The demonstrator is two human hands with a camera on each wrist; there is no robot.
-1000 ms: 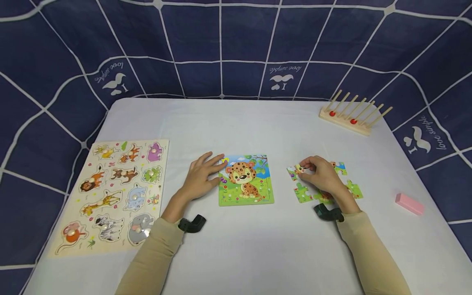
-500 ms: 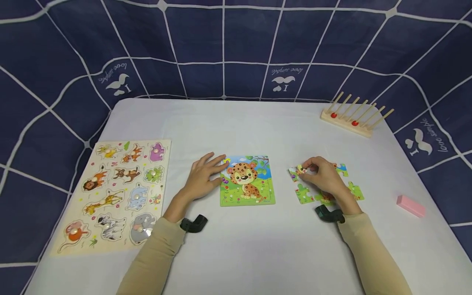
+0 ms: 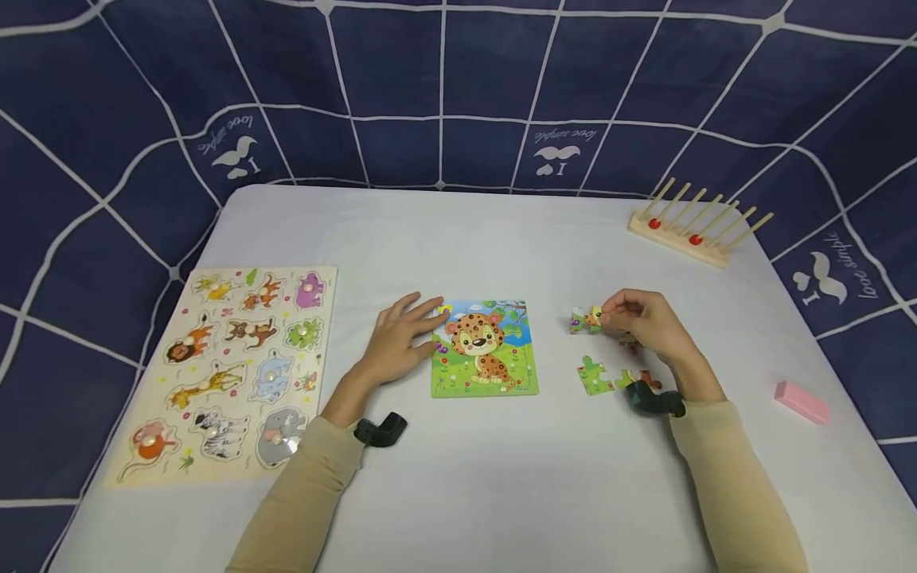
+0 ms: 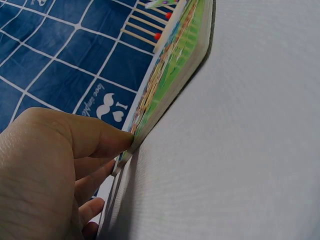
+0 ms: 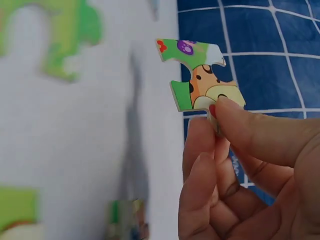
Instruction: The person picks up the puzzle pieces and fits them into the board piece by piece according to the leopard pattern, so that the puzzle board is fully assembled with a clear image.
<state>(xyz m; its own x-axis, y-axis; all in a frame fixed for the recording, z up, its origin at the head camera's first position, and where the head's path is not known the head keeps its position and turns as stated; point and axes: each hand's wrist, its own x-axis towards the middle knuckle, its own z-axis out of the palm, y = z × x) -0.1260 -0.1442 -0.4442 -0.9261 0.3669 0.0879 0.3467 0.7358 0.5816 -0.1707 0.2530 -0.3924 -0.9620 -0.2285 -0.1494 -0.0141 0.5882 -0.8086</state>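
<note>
My right hand [image 3: 653, 325] pinches a jigsaw piece [image 5: 202, 77] between thumb and fingertips. The piece shows green ground, a purple butterfly and part of a spotted orange face; in the right wrist view it is held up off the table. Loose jigsaw pieces [image 3: 595, 376] lie beneath and beside this hand, which hides some. My left hand [image 3: 396, 341] rests at the left edge of a square leopard puzzle board [image 3: 483, 358], fingers spread and mostly straight. In the left wrist view its thumb [image 4: 112, 140] touches the board's edge.
An animal knob puzzle board [image 3: 222, 374] lies at the left. A wooden peg stand [image 3: 677, 239] with red beads stands at the back right. A pink block [image 3: 801, 402] is on the right. Blue checked cloth [image 3: 387, 72] hangs behind the white table [image 3: 473, 485].
My right hand has lifted the jigsaw piece from among the loose ones and shifted slightly right and away. My left hand stays at the board's edge. The head view has turned slightly.
</note>
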